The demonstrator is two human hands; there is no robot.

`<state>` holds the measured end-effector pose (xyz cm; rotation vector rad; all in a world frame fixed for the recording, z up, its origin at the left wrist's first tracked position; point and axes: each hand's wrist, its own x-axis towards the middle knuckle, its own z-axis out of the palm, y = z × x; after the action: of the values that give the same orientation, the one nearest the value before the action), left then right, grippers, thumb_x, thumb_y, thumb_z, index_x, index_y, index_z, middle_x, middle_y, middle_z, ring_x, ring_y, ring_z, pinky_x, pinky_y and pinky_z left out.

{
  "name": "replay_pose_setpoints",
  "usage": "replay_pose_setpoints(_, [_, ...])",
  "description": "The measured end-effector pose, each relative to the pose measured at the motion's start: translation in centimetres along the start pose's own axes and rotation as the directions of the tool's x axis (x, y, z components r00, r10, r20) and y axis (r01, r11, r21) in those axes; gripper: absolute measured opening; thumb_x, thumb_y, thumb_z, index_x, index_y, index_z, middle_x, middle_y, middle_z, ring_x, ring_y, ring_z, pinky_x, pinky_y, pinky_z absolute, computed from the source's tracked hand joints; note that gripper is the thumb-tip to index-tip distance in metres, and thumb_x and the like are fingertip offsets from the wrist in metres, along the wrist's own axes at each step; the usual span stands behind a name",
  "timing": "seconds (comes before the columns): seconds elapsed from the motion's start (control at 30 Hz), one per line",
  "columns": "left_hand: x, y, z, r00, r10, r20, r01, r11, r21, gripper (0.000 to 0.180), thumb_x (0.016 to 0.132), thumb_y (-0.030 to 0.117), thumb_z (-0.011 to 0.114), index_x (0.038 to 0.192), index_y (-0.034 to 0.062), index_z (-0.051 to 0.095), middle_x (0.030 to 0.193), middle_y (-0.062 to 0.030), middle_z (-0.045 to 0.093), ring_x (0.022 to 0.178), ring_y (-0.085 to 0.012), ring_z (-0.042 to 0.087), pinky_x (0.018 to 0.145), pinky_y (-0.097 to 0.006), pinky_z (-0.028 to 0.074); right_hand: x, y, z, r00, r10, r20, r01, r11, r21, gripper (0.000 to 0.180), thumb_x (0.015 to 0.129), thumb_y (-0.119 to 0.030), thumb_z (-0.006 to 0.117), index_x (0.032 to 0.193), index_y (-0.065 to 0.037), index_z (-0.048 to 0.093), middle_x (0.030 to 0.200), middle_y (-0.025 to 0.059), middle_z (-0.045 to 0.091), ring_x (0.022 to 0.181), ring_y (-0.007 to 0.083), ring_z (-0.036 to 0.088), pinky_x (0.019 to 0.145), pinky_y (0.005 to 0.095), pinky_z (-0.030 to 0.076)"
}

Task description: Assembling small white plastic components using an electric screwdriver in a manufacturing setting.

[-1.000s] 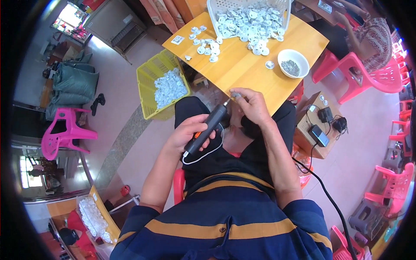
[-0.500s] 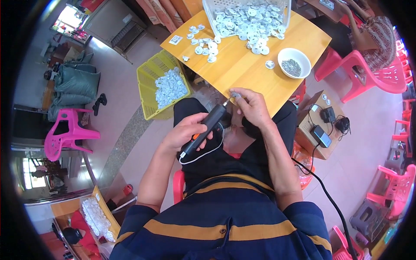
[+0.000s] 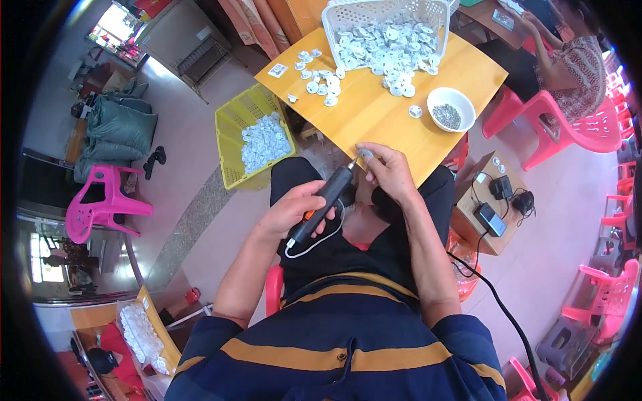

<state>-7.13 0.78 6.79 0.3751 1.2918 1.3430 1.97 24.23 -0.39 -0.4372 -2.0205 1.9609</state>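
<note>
My left hand [image 3: 294, 212] is wrapped round a black electric screwdriver [image 3: 334, 188] with an orange switch and a white cable at its rear end. The tool slants up to the right, its bit at a small whitish piece [image 3: 365, 153]. My right hand [image 3: 391, 175] pinches that piece near the front corner of the wooden table [image 3: 384, 113]; whether the bit touches it is hard to tell. Across the table, several round white pieces [image 3: 331, 80] lie loose. A white bowl [image 3: 470, 121] of small metal parts, apparently screws [image 3: 446, 116], stands to the right.
Many more white pieces spill from a tipped white basket [image 3: 328, 30] at the far side. A yellow crate [image 3: 229, 150] of them stands left of my legs. To the right are a cardboard box [image 3: 468, 214] with a power unit, a black cable [image 3: 498, 297] and a person on a pink chair [image 3: 535, 127].
The table and crate sit slightly lower in view, a small camera shift. Both hands keep their grips, with the screwdriver and white piece still close together.
</note>
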Motion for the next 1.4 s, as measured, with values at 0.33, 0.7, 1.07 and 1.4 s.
replay_pose_setpoints(0.33, [0.5, -6.3, 2.7, 0.932, 0.259, 0.253, 0.004, 0.691, -0.723, 0.060, 0.100, 0.031, 0.052, 0.148, -0.0013, 0.037, 0.106, -0.0165, 0.062, 0.072, -0.0223, 0.068, 0.059, -0.033, 0.061, 0.0, -0.2, -0.3, 0.999, 0.029, -0.015, -0.018, 0.867, 0.498, 0.033, 0.104, -0.009, 0.058, 0.136, 0.000, 0.058, 0.122, 0.0092, 0.069, 0.078, 0.0089, 0.066, 0.071, 0.0213, 0.055])
replay_pose_setpoints(0.7, [-0.6, -10.4, 1.1, 0.956, 0.291, 0.032, -0.225, 0.801, -0.554, 0.047, 0.100, 0.029, 0.052, 0.137, 0.0018, 0.046, 0.103, -0.0152, 0.065, 0.070, -0.0203, 0.066, 0.059, -0.032, 0.057, 4.4, -0.7, -0.4, 0.852, -0.503, -0.145, 0.226, 0.603, -0.765, 0.024, 0.085, -0.013, 0.075, 0.110, -0.012, 0.074, 0.104, 0.0115, 0.071, 0.084, 0.0266, 0.071, 0.073, 0.0389, 0.056])
replay_pose_setpoints(1.07, [-2.0, -9.2, 1.0, 0.965, 0.249, -0.089, -0.260, 0.839, -0.477, 0.041, 0.102, 0.028, 0.053, 0.135, 0.0048, 0.046, 0.098, -0.0124, 0.068, 0.067, -0.0187, 0.068, 0.057, -0.030, 0.057, 11.0, -0.6, 1.7, 0.862, -0.506, 0.021, 0.258, 0.403, -0.878, 0.040, 0.085, -0.016, 0.070, 0.124, -0.014, 0.069, 0.111, 0.0152, 0.068, 0.092, 0.0340, 0.069, 0.083, 0.0447, 0.057])
replay_pose_setpoints(1.4, [-2.3, -8.5, 1.4, 0.974, 0.222, -0.051, -0.222, 0.874, -0.433, 0.036, 0.101, 0.022, 0.055, 0.133, 0.0071, 0.050, 0.095, -0.0082, 0.066, 0.068, -0.0145, 0.067, 0.057, -0.027, 0.056, 8.4, -5.9, -6.6, 0.892, -0.393, -0.223, 0.060, 0.592, -0.804, 0.018, 0.088, -0.018, 0.068, 0.102, -0.010, 0.076, 0.092, 0.0142, 0.075, 0.086, 0.0323, 0.073, 0.078, 0.0425, 0.058])
